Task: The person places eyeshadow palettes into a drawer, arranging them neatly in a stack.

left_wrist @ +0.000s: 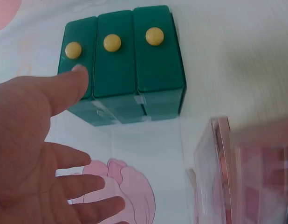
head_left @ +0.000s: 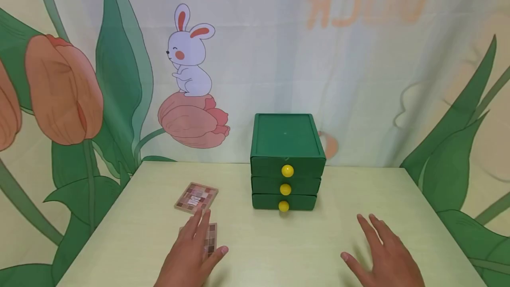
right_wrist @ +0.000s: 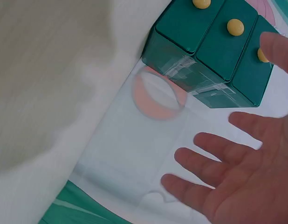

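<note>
My left hand [head_left: 190, 251] hovers over the left front of the table, fingers straight and thumb spread, holding nothing. Beneath it, partly hidden, lies a palette of small coloured squares [head_left: 211, 237]. Farther back sits another flat palette [head_left: 196, 197] with pinkish squares and white lettering. To the right, my right hand [head_left: 388, 256] is held above the table with its fingers extended and nothing in it. Between and beyond both hands stands a green three-drawer box [head_left: 288, 136] with round yellow knobs [head_left: 285, 189]; its drawers look closed. In the right wrist view, clear tape [right_wrist: 181, 65] shows on the box's side.
The pale table [head_left: 358, 189] ends at the back against a hanging curtain [head_left: 259, 56] printed with tulips and a rabbit. The drawer box stands close to that curtain.
</note>
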The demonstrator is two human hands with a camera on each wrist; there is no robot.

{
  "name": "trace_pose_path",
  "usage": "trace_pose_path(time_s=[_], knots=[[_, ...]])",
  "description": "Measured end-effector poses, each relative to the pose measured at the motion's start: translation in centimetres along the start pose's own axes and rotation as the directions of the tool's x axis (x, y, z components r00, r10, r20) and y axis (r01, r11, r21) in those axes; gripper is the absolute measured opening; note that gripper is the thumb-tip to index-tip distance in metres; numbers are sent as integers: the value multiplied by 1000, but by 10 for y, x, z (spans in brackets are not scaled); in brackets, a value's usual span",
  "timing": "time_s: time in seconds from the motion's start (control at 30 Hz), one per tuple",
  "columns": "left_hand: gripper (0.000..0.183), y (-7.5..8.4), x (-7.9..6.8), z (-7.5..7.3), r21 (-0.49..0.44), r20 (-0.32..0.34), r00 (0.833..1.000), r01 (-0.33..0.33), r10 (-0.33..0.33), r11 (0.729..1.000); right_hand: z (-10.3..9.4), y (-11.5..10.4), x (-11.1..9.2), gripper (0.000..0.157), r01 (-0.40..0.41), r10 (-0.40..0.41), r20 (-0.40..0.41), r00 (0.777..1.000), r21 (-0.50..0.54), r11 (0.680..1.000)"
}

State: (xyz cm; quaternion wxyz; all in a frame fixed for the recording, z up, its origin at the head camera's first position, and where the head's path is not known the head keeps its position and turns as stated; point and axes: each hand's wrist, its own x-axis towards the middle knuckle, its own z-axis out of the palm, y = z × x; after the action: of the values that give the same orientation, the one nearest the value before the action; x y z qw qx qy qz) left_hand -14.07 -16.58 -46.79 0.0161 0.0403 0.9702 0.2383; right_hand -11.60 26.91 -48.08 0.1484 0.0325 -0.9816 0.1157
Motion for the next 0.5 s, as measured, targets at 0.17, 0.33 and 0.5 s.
trace_pose_path(time_s=[0.17,0.33,0.5], knots=[[96,12,2,0,-77,-85,996,-45,38,996,-1,-5,6,89,9,11,-155,988,126,992],[82,22,2,1,-111,-201,975,-118,94,987,5,-3,14,88,93,-43,-251,967,188,978],[70,28,3,4,-127,-310,942,-174,127,977,7,-3,26,88,123,-62,-252,966,236,964]])
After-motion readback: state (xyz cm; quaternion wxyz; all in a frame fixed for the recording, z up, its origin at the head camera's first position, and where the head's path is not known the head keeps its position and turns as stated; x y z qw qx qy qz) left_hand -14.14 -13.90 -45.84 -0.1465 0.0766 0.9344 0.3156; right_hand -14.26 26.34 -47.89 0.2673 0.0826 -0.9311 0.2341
